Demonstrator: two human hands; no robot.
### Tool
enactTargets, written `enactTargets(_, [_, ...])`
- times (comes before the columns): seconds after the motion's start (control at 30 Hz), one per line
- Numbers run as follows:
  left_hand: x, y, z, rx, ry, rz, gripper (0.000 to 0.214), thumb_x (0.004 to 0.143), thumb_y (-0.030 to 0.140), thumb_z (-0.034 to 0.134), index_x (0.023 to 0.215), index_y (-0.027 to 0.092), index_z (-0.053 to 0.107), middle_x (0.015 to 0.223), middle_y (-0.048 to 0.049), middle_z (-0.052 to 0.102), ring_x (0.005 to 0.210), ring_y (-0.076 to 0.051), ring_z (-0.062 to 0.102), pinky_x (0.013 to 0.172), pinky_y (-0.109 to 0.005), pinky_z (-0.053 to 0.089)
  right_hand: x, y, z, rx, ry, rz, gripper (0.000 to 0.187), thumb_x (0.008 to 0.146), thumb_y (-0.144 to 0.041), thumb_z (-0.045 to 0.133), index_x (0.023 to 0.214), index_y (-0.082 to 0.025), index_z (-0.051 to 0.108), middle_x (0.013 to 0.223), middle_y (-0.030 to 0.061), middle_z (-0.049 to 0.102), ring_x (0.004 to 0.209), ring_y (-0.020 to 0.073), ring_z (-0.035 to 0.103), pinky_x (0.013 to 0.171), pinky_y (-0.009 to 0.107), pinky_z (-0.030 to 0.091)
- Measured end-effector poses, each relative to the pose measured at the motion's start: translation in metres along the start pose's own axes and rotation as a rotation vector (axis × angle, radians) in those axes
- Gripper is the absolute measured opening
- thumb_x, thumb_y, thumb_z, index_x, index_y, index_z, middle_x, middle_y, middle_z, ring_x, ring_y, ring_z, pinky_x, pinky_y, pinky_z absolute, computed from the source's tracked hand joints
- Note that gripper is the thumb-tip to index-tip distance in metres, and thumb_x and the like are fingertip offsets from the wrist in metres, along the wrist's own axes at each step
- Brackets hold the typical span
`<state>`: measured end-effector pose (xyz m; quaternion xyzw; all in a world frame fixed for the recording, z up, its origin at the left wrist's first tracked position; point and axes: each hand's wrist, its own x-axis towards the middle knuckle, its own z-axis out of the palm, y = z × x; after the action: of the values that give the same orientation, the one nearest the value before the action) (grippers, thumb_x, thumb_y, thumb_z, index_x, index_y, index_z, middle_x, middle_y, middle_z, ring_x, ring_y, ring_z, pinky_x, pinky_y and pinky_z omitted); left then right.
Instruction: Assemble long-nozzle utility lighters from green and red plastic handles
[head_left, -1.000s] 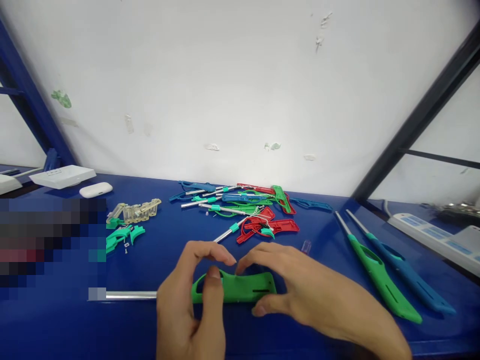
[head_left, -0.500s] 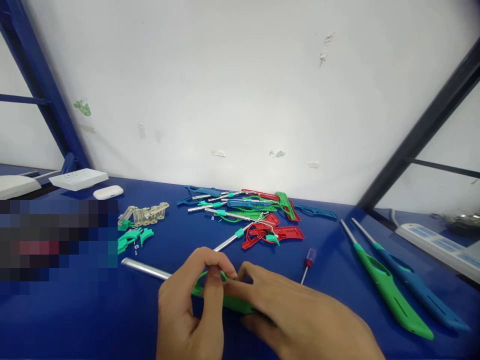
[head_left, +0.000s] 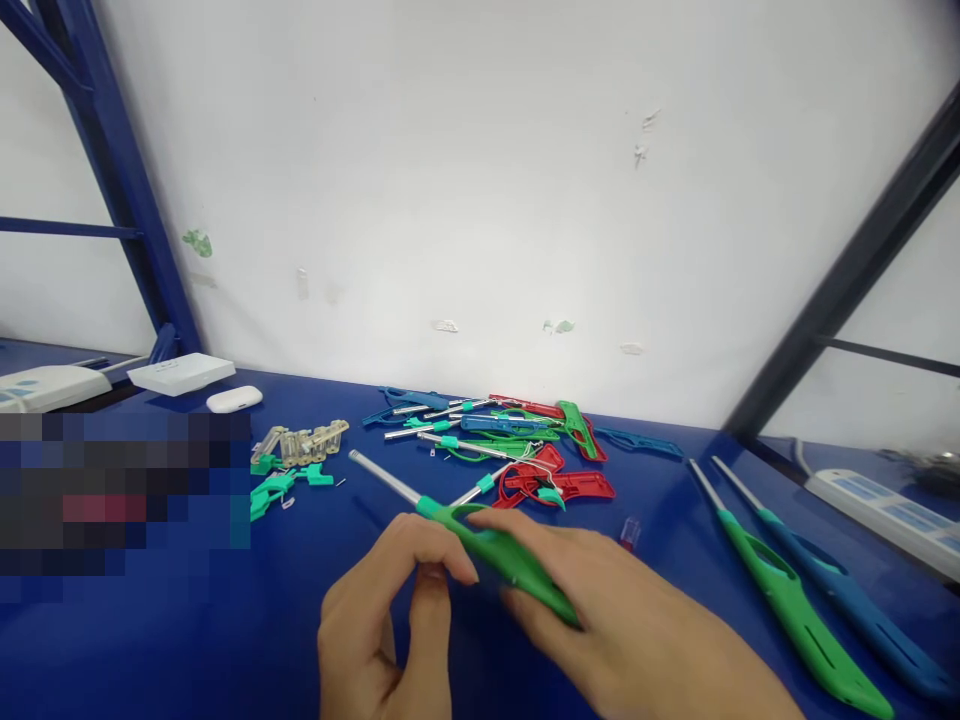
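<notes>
My right hand [head_left: 600,600] is closed around the handle of a green long-necked gas lighter [head_left: 517,565]. The lighter's metal tube [head_left: 386,478] points up and to the left, with a teal collar at its base. Just in front of the lighter is my left hand [head_left: 397,610], its fingers curled and the thumb pressed to the forefinger. Whatever those fingertips might hold is hidden. Behind my hands lies a pile of lighter parts: red half-shells [head_left: 577,486], a blue shell [head_left: 495,424], a green shell [head_left: 576,430] and metal tubes with teal collars. A screwdriver [head_left: 630,533] shows partly past my right hand.
Clear plastic tanks [head_left: 300,445] and teal pieces [head_left: 271,488] lie at left, near a white case [head_left: 234,399] and a white box [head_left: 182,373]. At right are a green lighter [head_left: 787,600], a blue lighter [head_left: 847,590] and a power strip [head_left: 885,510]. A wall stands behind.
The lighter has swung up and to the left in my right hand, tube now raised. My left fingers have come away from its trigger loop. The view has shifted slightly.
</notes>
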<state>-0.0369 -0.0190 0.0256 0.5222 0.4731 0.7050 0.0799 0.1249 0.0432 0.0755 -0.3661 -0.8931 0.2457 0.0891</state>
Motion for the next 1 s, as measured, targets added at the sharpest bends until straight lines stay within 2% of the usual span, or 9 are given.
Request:
enactTargets(0.07, [0.000,-0.001,0.001,-0.013,0.047,-0.006,0.031,0.098,0.013,0.047,0.074,0.024,0.062,0.071,0.0040,0.063,0.067,-0.014,0.061,0.063,-0.024,0.045,0.004,0.001,-0.003,0.030,0.088,-0.011,0.047,0.100,-0.027,0.049,0.146,-0.040,0.053,0.137,-0.0012,0.070,0.123,0.0249,0.066,0.105,0.043,0.049])
enactTargets(0.17, [0.000,-0.005,-0.001,0.022,0.039,-0.037,0.030,0.099,0.016,0.046,0.076,0.025,0.062,0.074,0.0032,0.063,0.070,-0.016,0.061,0.066,-0.025,0.046,0.008,0.001,-0.003,0.086,0.212,0.080,0.040,0.104,-0.038,0.047,0.143,-0.041,0.053,0.129,0.0003,0.072,0.112,0.0263,0.069,0.097,0.045,0.051])
enactTargets(0.3, [-0.001,-0.012,-0.004,0.114,-0.079,-0.144,0.015,0.100,0.029,0.054,0.103,0.027,0.069,0.106,-0.0023,0.070,0.094,-0.023,0.066,0.082,-0.032,0.052,0.012,-0.004,0.000,0.239,0.303,0.116,0.040,0.103,-0.052,0.047,0.142,-0.041,0.053,0.131,0.0001,0.068,0.118,0.0259,0.064,0.101,0.043,0.049])
enactTargets(0.4, [-0.008,-0.011,0.002,-0.023,-0.170,-0.310,0.045,0.099,0.051,0.061,0.139,0.031,0.057,0.138,-0.0082,0.063,0.110,-0.029,0.066,0.092,-0.039,0.052,0.015,-0.008,0.005,0.358,0.308,0.085,0.044,0.101,-0.059,0.049,0.141,-0.042,0.056,0.135,0.0005,0.066,0.128,0.0270,0.059,0.105,0.041,0.048])
enactTargets(0.5, [-0.017,-0.004,0.015,-0.363,-0.186,-0.408,0.095,0.078,0.077,0.073,0.154,0.030,0.041,0.149,-0.0119,0.056,0.128,-0.036,0.058,0.104,-0.044,0.049,0.018,-0.012,0.013,0.428,0.309,0.107,0.047,0.098,-0.062,0.052,0.139,-0.040,0.061,0.129,0.0027,0.070,0.125,0.0301,0.062,0.097,0.041,0.054])
enactTargets(0.67, [-0.025,0.005,0.035,-0.683,-0.064,-0.596,0.116,0.063,0.066,0.092,0.153,0.029,0.027,0.144,-0.0165,0.059,0.126,-0.037,0.061,0.098,-0.040,0.055,0.018,-0.014,0.017,0.474,0.355,0.146,0.049,0.092,-0.064,0.061,0.133,-0.039,0.068,0.123,0.0040,0.075,0.110,0.0295,0.070,0.083,0.036,0.060])
enactTargets(0.8, [-0.030,0.002,0.043,-0.783,-0.037,-0.590,0.119,0.064,0.065,0.092,0.155,0.027,0.024,0.139,-0.0196,0.063,0.119,-0.039,0.067,0.098,-0.044,0.055,0.018,-0.015,0.014,0.484,0.342,0.143,0.050,0.093,-0.064,0.060,0.133,-0.036,0.068,0.115,0.0059,0.076,0.104,0.0291,0.071,0.077,0.035,0.059])
enactTargets(0.9, [-0.030,0.000,0.044,-0.833,-0.021,-0.634,0.135,0.053,0.060,0.099,0.159,0.025,0.023,0.139,-0.0207,0.063,0.129,-0.046,0.060,0.106,-0.050,0.051,0.022,-0.016,0.015,0.477,0.330,0.087,0.047,0.094,-0.061,0.059,0.130,-0.033,0.070,0.111,0.0066,0.075,0.106,0.0290,0.070,0.077,0.033,0.057])
enactTargets(1.0, [-0.028,0.000,0.042,-0.889,0.015,-0.667,0.142,0.045,0.052,0.104,0.160,0.025,0.025,0.135,-0.0202,0.065,0.130,-0.047,0.059,0.104,-0.051,0.052,0.027,-0.019,0.019,0.501,0.289,0.082,0.046,0.095,-0.060,0.058,0.129,-0.031,0.070,0.099,0.0054,0.075,0.096,0.0260,0.070,0.070,0.029,0.055])
